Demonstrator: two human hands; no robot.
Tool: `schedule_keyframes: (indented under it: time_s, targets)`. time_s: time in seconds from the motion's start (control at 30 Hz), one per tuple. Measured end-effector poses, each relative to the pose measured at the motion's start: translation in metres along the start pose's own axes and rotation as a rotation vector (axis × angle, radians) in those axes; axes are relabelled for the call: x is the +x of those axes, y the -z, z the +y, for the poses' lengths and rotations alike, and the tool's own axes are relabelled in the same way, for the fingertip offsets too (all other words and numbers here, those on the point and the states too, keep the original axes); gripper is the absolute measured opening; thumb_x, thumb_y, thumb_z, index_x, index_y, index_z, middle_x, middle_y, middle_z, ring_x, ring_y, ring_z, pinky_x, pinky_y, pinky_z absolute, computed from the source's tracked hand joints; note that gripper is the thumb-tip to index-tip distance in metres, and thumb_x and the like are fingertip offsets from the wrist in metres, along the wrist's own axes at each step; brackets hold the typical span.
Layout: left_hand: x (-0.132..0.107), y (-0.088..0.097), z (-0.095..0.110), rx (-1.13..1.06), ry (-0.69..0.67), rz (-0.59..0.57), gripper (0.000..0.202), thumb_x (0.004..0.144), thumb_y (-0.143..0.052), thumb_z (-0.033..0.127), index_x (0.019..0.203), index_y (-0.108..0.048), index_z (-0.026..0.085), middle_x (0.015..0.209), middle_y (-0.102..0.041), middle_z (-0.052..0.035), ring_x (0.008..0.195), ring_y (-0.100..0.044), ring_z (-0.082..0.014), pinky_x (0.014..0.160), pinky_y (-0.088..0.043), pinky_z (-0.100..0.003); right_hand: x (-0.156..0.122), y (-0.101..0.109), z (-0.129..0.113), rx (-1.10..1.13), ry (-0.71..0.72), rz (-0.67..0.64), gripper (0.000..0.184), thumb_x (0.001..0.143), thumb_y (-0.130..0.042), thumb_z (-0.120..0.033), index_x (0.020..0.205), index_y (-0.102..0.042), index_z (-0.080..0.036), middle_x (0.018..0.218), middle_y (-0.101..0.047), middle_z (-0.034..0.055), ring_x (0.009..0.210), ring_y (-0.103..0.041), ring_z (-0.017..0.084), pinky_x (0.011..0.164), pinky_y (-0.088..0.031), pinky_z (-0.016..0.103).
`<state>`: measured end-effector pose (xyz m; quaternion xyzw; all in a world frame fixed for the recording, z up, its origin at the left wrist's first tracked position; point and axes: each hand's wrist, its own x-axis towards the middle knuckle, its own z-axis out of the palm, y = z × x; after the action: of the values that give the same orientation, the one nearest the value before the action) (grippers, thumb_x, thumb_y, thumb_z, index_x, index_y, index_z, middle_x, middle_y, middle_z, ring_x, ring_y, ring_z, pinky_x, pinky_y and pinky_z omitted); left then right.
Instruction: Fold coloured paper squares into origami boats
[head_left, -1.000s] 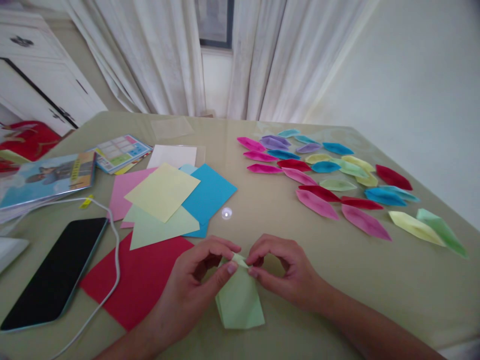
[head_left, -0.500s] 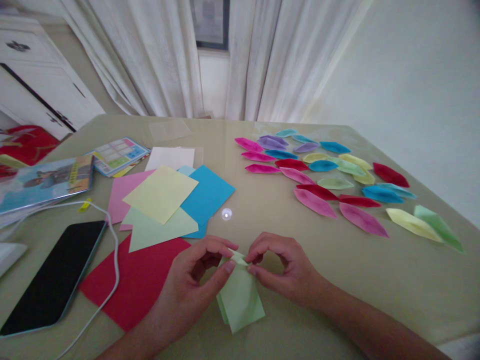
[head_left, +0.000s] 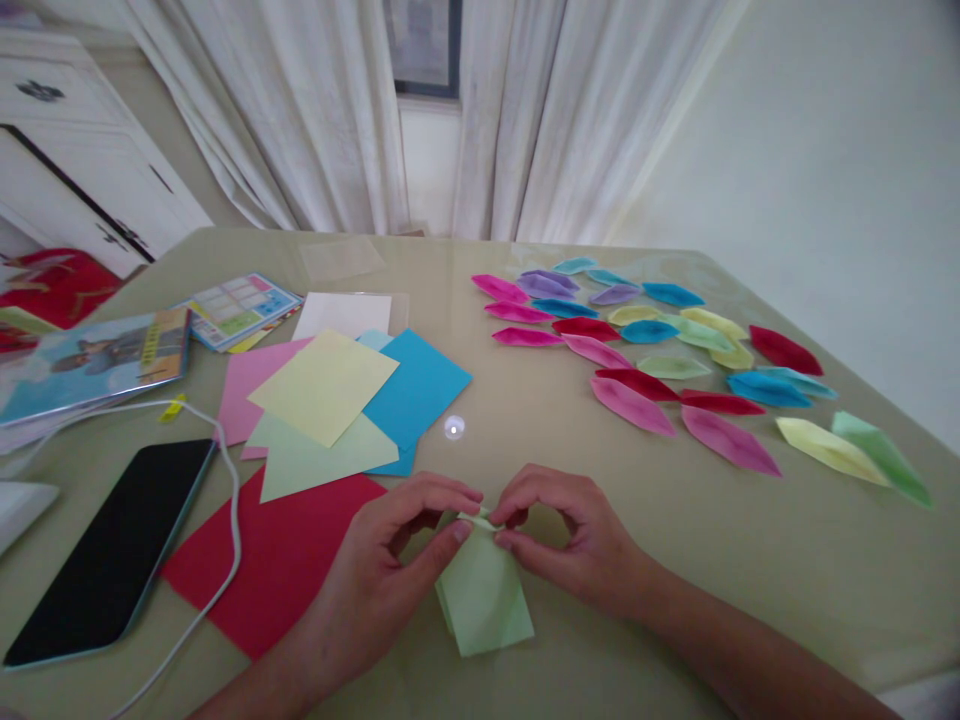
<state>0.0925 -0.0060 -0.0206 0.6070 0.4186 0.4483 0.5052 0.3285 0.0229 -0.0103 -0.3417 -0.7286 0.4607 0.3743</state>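
Note:
A folded light-green paper (head_left: pixel 484 598) lies on the table's near edge. My left hand (head_left: pixel 386 575) pinches its top end from the left with thumb and forefinger. My right hand (head_left: pixel 566 540) pinches the same top end from the right, fingertips almost meeting the left ones. Both hands are closed on the paper. Just to the left lies a red paper sheet (head_left: pixel 274 560), partly under my left wrist.
Loose coloured sheets (head_left: pixel 330 395) are stacked left of centre. Several folded paper boats (head_left: pixel 660 345) in pink, red, blue, yellow and green spread across the right. A phone (head_left: pixel 112 550) with a white cable (head_left: pixel 225 520) and booklets (head_left: pixel 97 355) sit at the left.
The green paper's lower end has shifted slightly under my fingers; both hands stay pinched at its top in nearly the same spot.

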Motion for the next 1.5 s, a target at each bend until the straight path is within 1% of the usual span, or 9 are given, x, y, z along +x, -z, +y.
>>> schedule_keyframes:
  time_s: [0.2,0.37,0.73,0.87,0.97,1.07,1.17,1.33,1.5]
  targets:
    - [-0.0013,0.0013,-0.0005,0.032,0.025,0.022,0.014,0.096,-0.078,0.024,0.108,-0.081,0.032,0.116,-0.079,-0.0013,0.111,-0.075,-0.0166,0.092,-0.061,-0.021,-0.001,0.0,-0.0013,-0.015,-0.009,0.01,0.009,0.09,-0.079,-0.014,0.098,-0.079,-0.018,0.087,-0.075,0.0043,0.078,-0.07,0.014,0.075,-0.057,0.025]
    - [0.0002,0.0009,0.0007,0.041,0.014,0.049,0.009,0.097,-0.077,0.024,0.101,-0.081,0.03,0.113,-0.08,-0.0012,0.104,-0.077,-0.015,0.085,-0.062,-0.019,-0.0004,0.0006,-0.0013,-0.004,-0.033,0.007,0.008,0.089,-0.081,-0.016,0.097,-0.08,-0.017,0.087,-0.076,0.0046,0.077,-0.071,0.015,0.074,-0.058,0.024]
    - [-0.0021,0.0012,0.0036,0.104,-0.007,0.12,0.008,0.093,-0.08,0.024,0.093,-0.084,0.03,0.11,-0.083,-0.0017,0.101,-0.079,-0.0164,0.079,-0.064,-0.018,-0.0012,0.0007,-0.0022,0.039,-0.066,0.011,0.004,0.089,-0.08,-0.017,0.093,-0.08,-0.018,0.083,-0.075,0.0039,0.074,-0.069,0.015,0.072,-0.057,0.025]
    - [-0.0002,0.0,0.0041,0.043,0.043,0.135,0.005,0.091,-0.082,0.026,0.091,-0.085,0.029,0.11,-0.084,-0.0026,0.096,-0.081,-0.0173,0.074,-0.064,-0.018,-0.0016,0.0014,-0.0037,0.031,-0.064,0.006,0.001,0.091,-0.078,-0.018,0.091,-0.078,-0.017,0.083,-0.075,0.0039,0.075,-0.069,0.015,0.073,-0.057,0.025]
    - [0.001,-0.001,0.0032,-0.04,0.113,0.134,0.001,0.089,-0.084,0.027,0.089,-0.085,0.027,0.1,-0.086,-0.003,0.089,-0.082,-0.0181,0.074,-0.066,-0.02,-0.0022,0.0013,-0.0033,0.027,-0.065,-0.008,0.002,0.092,-0.078,-0.019,0.091,-0.077,-0.017,0.083,-0.075,0.004,0.075,-0.069,0.015,0.073,-0.057,0.025]
    - [0.001,-0.0006,0.0025,-0.06,0.146,0.123,0.005,0.088,-0.086,0.028,0.09,-0.085,0.024,0.096,-0.086,-0.0039,0.087,-0.082,-0.0194,0.076,-0.067,-0.023,-0.002,0.0005,-0.0017,0.019,-0.061,-0.008,0.003,0.092,-0.078,-0.02,0.092,-0.078,-0.017,0.083,-0.076,0.004,0.074,-0.069,0.014,0.073,-0.057,0.025]
    - [0.0002,0.0006,0.0028,-0.037,0.135,0.108,0.006,0.091,-0.083,0.029,0.094,-0.084,0.024,0.099,-0.086,-0.0046,0.091,-0.082,-0.0205,0.08,-0.067,-0.025,-0.0013,0.0002,-0.0011,0.027,-0.061,0.003,0.004,0.092,-0.079,-0.02,0.09,-0.078,-0.017,0.081,-0.076,0.0041,0.073,-0.07,0.015,0.071,-0.057,0.025]
    - [-0.0027,0.0,0.003,0.02,0.113,0.1,0.007,0.096,-0.078,0.03,0.099,-0.084,0.026,0.102,-0.085,-0.0031,0.094,-0.08,-0.0184,0.08,-0.065,-0.022,-0.001,0.0007,-0.001,0.066,-0.11,0.014,0.009,0.091,-0.082,-0.025,0.087,-0.081,-0.018,0.079,-0.078,0.0043,0.071,-0.071,0.015,0.07,-0.057,0.025]
    - [-0.004,-0.0038,-0.0002,-0.035,0.146,0.178,0.018,0.092,-0.083,0.031,0.109,-0.08,0.026,0.095,-0.084,-0.0015,0.086,-0.081,-0.0172,0.075,-0.066,-0.021,-0.0025,-0.0013,0.0034,0.16,-0.175,0.027,0.011,0.089,-0.085,-0.027,0.088,-0.079,-0.017,0.079,-0.076,0.0035,0.071,-0.069,0.014,0.07,-0.057,0.024]
